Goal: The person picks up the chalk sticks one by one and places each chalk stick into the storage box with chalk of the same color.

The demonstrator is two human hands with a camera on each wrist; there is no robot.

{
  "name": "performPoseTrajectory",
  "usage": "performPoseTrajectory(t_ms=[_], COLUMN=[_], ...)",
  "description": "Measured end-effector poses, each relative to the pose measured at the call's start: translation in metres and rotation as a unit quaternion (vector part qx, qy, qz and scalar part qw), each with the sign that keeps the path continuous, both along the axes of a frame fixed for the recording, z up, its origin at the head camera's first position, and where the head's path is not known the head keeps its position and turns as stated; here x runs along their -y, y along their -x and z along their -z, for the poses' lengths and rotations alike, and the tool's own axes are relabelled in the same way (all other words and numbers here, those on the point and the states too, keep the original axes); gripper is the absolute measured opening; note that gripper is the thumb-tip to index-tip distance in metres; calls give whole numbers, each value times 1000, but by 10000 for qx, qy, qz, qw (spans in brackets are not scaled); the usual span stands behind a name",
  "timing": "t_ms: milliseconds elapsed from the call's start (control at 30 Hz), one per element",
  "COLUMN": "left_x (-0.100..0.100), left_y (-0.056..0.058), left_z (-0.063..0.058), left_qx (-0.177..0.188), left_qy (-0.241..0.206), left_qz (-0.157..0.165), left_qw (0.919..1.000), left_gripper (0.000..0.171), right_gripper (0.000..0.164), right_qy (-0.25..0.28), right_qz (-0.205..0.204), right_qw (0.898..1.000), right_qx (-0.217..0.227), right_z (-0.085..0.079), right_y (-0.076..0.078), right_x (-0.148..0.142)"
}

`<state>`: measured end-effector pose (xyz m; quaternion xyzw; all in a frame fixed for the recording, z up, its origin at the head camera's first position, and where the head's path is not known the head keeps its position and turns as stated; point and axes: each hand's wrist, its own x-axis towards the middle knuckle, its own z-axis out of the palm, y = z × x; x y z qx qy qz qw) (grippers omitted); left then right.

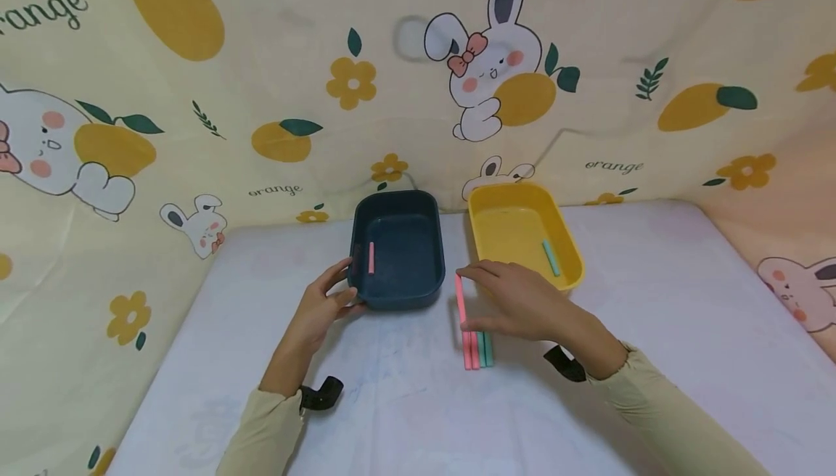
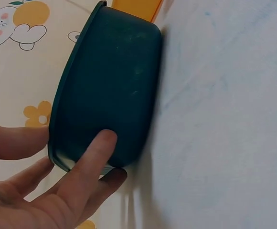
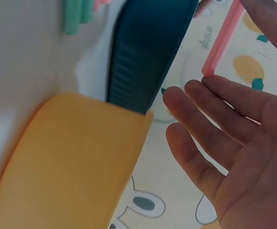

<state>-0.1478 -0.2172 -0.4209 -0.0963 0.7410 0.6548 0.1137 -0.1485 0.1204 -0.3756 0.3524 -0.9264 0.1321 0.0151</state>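
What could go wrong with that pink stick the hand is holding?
The right hand holds the pink stick by its two ends, so it might slip out.

If it dropped, it might bump the row of pink and green sticks lying close by on the table.

The left hand grips the dark blue tray, so a tug might shift the tray and jiggle the stick inside.

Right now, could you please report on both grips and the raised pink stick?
Left grip holding blue bin. Right grip pinching raised pink stick lengthwise. No obstruction visible.
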Motion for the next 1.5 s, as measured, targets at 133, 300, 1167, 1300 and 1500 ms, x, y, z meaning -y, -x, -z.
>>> performPoseTrajectory(t_ms=[133,300,1167,1300,1500], left_x=[-2,-5,-7,-7,-5], left_y=[2,2,-3,-3,-3], left_z=[0,1,3,2,-1], left_qx=[33,-59,47,13,-94], left_qy=[-23,5,32,25,-25], left_qz=[-32,-89,-115,-26,-47], left_qw=[10000,9999,9999,10000,9999], left_gripper=[65,65,65,65,65], right_gripper=[85,86,84,83,81], right_qy=[-163,-295,-167,-343,-546], right_qz=[169,302,99,89,23], right_qw=[9993,9979,9916,9909,9890], right_qx=[275,490,1281,1298,1378], right_z=[-5,-10,24,30,32], right_y=[9,17,80,91,107], right_x=[14,30,108,118,133])
